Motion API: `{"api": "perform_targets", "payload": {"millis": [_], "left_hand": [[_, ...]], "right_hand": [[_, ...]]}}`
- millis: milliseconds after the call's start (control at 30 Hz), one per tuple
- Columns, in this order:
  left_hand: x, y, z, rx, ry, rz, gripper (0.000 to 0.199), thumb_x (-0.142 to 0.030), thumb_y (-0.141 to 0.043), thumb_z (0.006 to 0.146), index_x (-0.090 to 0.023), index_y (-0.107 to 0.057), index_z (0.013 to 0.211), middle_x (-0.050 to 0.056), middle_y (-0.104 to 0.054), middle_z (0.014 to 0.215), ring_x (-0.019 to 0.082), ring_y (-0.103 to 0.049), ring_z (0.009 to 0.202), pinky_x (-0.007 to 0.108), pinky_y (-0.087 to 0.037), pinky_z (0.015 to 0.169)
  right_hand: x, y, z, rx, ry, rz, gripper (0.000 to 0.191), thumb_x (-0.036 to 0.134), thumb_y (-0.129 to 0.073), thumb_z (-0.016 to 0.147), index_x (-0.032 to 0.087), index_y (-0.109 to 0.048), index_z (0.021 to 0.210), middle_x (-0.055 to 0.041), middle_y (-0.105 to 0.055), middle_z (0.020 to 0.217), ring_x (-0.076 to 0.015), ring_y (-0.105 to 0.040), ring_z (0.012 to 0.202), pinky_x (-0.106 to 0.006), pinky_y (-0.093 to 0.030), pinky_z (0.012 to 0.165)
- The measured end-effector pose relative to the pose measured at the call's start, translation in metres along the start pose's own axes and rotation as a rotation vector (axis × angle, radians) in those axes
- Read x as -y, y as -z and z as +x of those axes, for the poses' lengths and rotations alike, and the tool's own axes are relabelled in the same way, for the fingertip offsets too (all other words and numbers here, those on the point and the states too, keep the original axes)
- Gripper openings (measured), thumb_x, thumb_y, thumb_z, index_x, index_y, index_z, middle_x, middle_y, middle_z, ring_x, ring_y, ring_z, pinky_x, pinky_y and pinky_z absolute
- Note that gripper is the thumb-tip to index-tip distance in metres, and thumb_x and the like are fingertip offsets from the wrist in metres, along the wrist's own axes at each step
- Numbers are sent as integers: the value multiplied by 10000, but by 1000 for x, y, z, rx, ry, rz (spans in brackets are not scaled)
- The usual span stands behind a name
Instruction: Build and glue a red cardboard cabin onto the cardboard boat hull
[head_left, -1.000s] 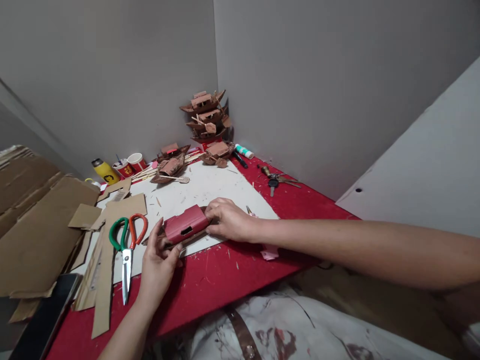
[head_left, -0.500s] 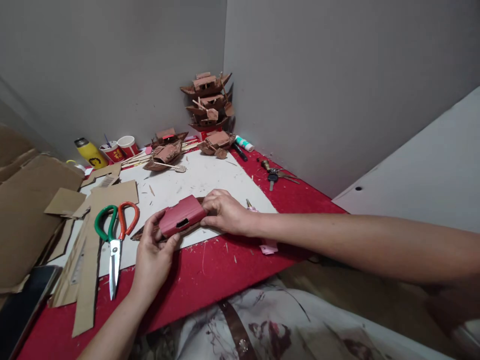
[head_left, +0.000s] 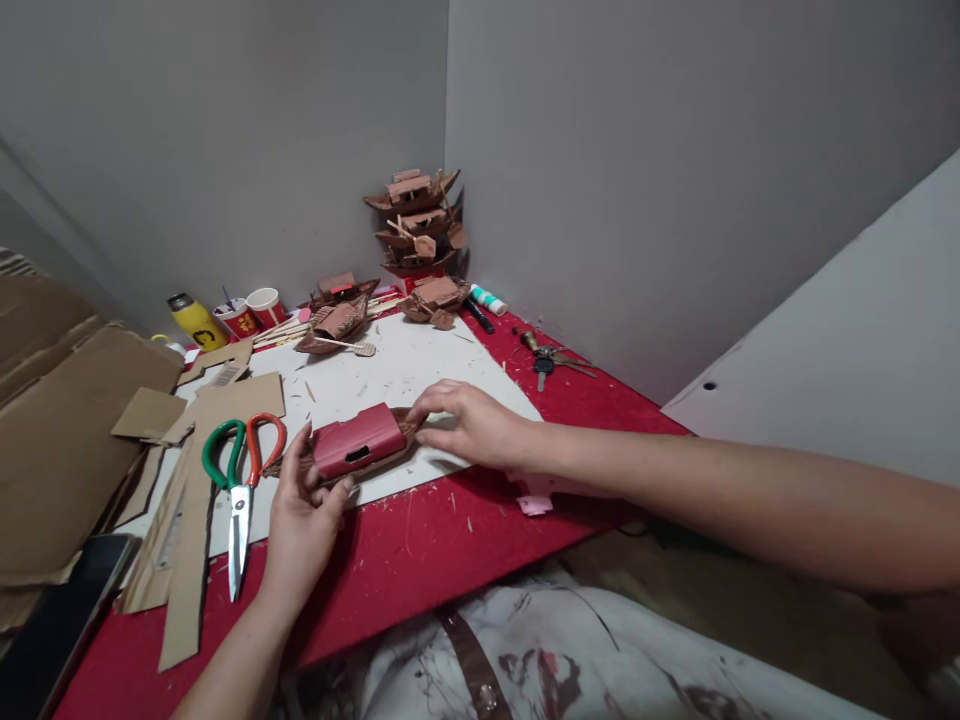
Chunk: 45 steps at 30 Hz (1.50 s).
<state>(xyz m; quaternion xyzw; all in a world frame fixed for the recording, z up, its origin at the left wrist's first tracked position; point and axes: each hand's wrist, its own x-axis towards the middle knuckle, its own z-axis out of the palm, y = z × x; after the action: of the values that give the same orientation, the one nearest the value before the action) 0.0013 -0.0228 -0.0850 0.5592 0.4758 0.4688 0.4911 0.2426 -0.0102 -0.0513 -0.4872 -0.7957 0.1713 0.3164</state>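
Note:
A brown model boat (head_left: 411,424) with a reddish-pink curved cabin roof (head_left: 360,440) lies on the white sheet in front of me. A dark rectangular window is cut in the roof's near side. My left hand (head_left: 306,505) is round the boat's left end, thumb on the near side and fingers over the far side. At the right end, my right hand (head_left: 480,425) has the boat's tip between thumb and fingers. Scissors (head_left: 238,500) with one green and one orange handle lie left of my left hand, blades toward me.
Cardboard strips (head_left: 187,590) and a large cardboard piece (head_left: 75,450) are at left. Finished model boats (head_left: 412,215) are stacked in the corner, others near sticks. Keys (head_left: 544,370), a glue tube (head_left: 489,300), paper cups (head_left: 264,305) and a yellow bottle (head_left: 196,322) stand or lie around the white sheet (head_left: 405,355).
My right hand has slid a little outward along the boat's right end, baring more of the tip. My left fingers have eased slightly off the roof. The camera view has tilted a little.

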Motion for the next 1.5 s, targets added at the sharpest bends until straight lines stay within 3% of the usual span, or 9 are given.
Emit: {"api": "perform_targets", "payload": {"millis": [167, 333, 533, 667, 800, 1067, 1233, 1367, 1500], "left_hand": [[0, -3, -6, 6, 30, -17, 851, -292, -769, 731, -285, -323, 1456, 73, -694, 1066, 93, -648, 627, 158, -462, 488], [-5, -14, -19, 56, 94, -6, 816, -326, -765, 734, -287, -352, 1437, 85, -672, 1150, 70, -603, 569, 169, -461, 470], [-19, 1, -39, 88, 164, 120, 780, -395, -765, 724, -300, -409, 1412, 112, -633, 1265, 97, -621, 519, 262, -554, 498], [-35, 31, -40, -142, 81, 237, 627, -451, -763, 712, -277, -573, 1284, 80, -721, 1109, 150, -677, 630, 244, -576, 536], [-45, 56, -15, -293, -20, 358, 542, -487, -763, 696, -268, -652, 1179, 57, -738, 1065, 195, -701, 903, 283, -572, 823], [-35, 54, 41, 288, 254, 325, 602, -439, -827, 608, -166, -667, 1120, 131, -729, 1054, 276, -693, 946, 380, -584, 760], [-42, 34, 56, 507, 218, 504, 431, -376, -737, 702, -177, -685, 1080, 75, -752, 888, 240, -697, 768, 309, -557, 624], [-42, 26, 66, 696, 103, 659, 265, -283, -617, 789, -198, -726, 1015, 44, -752, 937, 225, -689, 846, 274, -531, 724], [-39, 24, 71, 723, 37, 759, 230, -223, -557, 797, -198, -757, 906, 27, -745, 849, 220, -679, 813, 267, -508, 752]], "right_hand": [[-7, 16, 3, -38, -59, -3, 217, 119, -633, 827, 167, -677, 1033, -79, -699, 1062, -184, -637, 981, -350, -478, 896], [-13, 11, 12, 148, -26, -60, 454, 156, -691, 777, 135, -614, 1224, -109, -689, 1124, -196, -651, 945, -307, -494, 833], [-14, 1, 19, 296, 75, -136, 310, 132, -649, 787, 169, -693, 1092, -89, -730, 1039, -220, -657, 929, -296, -470, 787], [-11, 1, 23, 321, 110, -185, 194, 128, -584, 844, 176, -717, 976, -74, -737, 971, -199, -653, 864, -280, -453, 746], [-11, -1, 25, 366, 125, -216, 159, 121, -601, 826, 164, -717, 927, -79, -737, 920, -197, -650, 817, -269, -438, 692], [-9, -4, 31, 447, 92, -232, 166, 149, -616, 822, 174, -734, 935, -70, -747, 892, -187, -647, 773, -254, -415, 637], [-7, -3, 35, 491, 75, -232, 204, 126, -607, 812, 167, -741, 960, -81, -750, 907, -191, -650, 788, -257, -414, 646], [-7, -4, 37, 518, 75, -224, 228, 107, -578, 811, 160, -736, 967, -87, -746, 910, -189, -644, 795, -255, -407, 650], [-6, -6, 41, 540, 73, -219, 235, 79, -579, 793, 156, -736, 949, -88, -742, 916, -193, -638, 814, -260, -399, 661]]}}
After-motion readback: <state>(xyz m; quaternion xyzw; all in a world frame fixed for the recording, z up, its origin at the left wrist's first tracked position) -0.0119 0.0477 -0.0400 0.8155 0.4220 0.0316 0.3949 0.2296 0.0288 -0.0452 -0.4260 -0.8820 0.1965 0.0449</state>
